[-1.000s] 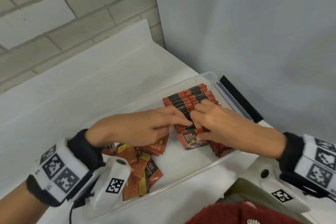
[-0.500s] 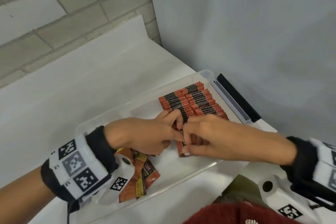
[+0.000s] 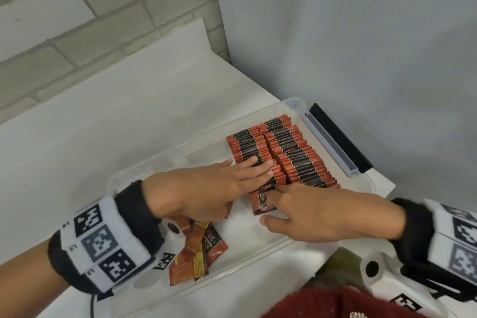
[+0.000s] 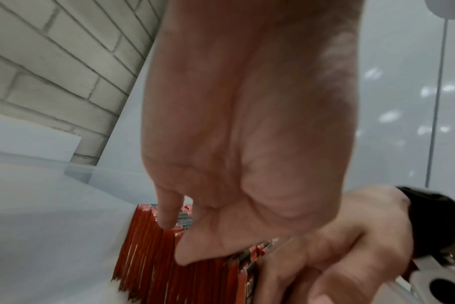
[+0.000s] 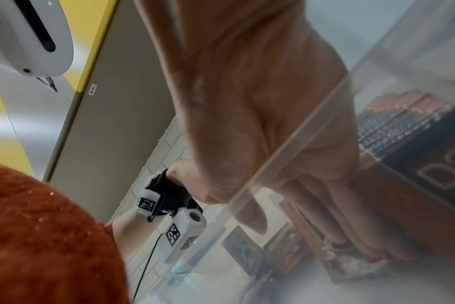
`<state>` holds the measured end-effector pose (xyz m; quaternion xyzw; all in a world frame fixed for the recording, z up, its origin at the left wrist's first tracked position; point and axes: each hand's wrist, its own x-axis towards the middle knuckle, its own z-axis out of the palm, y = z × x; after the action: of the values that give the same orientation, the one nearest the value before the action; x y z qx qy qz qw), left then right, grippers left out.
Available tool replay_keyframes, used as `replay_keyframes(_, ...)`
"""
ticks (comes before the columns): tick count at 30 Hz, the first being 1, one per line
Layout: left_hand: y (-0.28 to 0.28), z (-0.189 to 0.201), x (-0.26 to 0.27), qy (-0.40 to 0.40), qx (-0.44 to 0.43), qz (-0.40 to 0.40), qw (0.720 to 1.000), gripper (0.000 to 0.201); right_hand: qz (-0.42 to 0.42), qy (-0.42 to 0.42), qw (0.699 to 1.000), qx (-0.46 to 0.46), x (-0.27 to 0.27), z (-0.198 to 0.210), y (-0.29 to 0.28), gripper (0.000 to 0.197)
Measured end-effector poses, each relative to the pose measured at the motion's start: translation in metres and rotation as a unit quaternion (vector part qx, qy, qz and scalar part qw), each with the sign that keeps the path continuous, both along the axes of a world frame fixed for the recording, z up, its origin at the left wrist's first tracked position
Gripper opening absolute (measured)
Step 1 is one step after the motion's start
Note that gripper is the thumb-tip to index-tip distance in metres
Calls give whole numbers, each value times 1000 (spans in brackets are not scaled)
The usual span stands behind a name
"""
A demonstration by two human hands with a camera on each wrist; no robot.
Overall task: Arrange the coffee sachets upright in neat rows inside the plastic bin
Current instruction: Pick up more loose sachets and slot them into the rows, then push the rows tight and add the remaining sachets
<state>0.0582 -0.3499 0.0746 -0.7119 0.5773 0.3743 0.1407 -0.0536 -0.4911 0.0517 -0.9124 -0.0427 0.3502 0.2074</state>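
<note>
Fingers [image 3: 254, 166] of the left hand [image 3: 204, 193] lie straight and flat atop the upright coffee sachets [image 3: 286, 152] at centre right, inside the clear plastic bin [image 3: 327, 137]; the right hand [image 3: 313, 214] presses straight fingers against the row's front sachet. Loose sachets [image 3: 198, 253] lie at the bin's lower left. A white surface [image 3: 103, 121] meets a pale brick wall [image 3: 77, 8] at upper left and a grey wall [image 3: 361, 33] at right.

Back wall [image 3: 77, 15]: pale painted brick, grey mortar lines.
Right side: plain smooth grey panel [image 3: 348, 33], meets the brick in a corner.
Counter [image 3: 129, 116]: white, matte, soft even light.
</note>
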Motion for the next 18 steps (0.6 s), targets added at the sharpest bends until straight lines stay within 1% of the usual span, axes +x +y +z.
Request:
replay_keyframes(2,1,7,1,38,-10,21,999,91,1,-2,1000,2,-1,1,1,55)
replay_keyframes(3,3,11,3,64,-23,49,996,90,3,-1,1000,2,-1,3,1,54)
replay_keyframes(4,5,13,5,89,-44,97,990,86,1,1,1000,1,-1,4,1,53)
replay_keyframes(5,8,14,7,107,-75,165,978,78,-2,1,1000,2,-1,4,1,51)
replay_keyframes(6,12,13,10,117,-113,248,955,67,-5,0,1000,3,-2,4,1,50)
replay_keyframes(7,18,9,12,129,-141,338,921,56,-6,-2,1000,3,-1,4,1,49)
replay_keyframes(8,22,4,12,161,-152,423,879,51,-6,-3,1000,3,-1,5,1,48)
replay_keyframes(9,25,-3,10,224,-146,492,828,52,-6,-3,1000,3,-1,5,1,47)
replay_keyframes(10,26,-10,4,306,-134,542,771,59,-7,-3,1000,2,-1,5,1,46)
replay_keyframes(11,25,-16,-4,382,-126,570,716,65,-7,-3,1000,2,0,6,1,46)
replay_keyframes(12,21,-20,-12,433,-126,573,684,67,-8,-3,1000,3,0,6,2,45)
replay_keyframes(14,11,-26,-23,477,-149,567,654,68,-8,-4,1000,11,0,6,1,42)
replay_keyframes(16,7,-31,-22,469,-175,607,617,64,-5,-4,1000,17,1,5,0,38)
replay_keyframes(18,10,-38,-18,449,-183,660,574,50,0,-5,1000,20,2,5,-1,35)
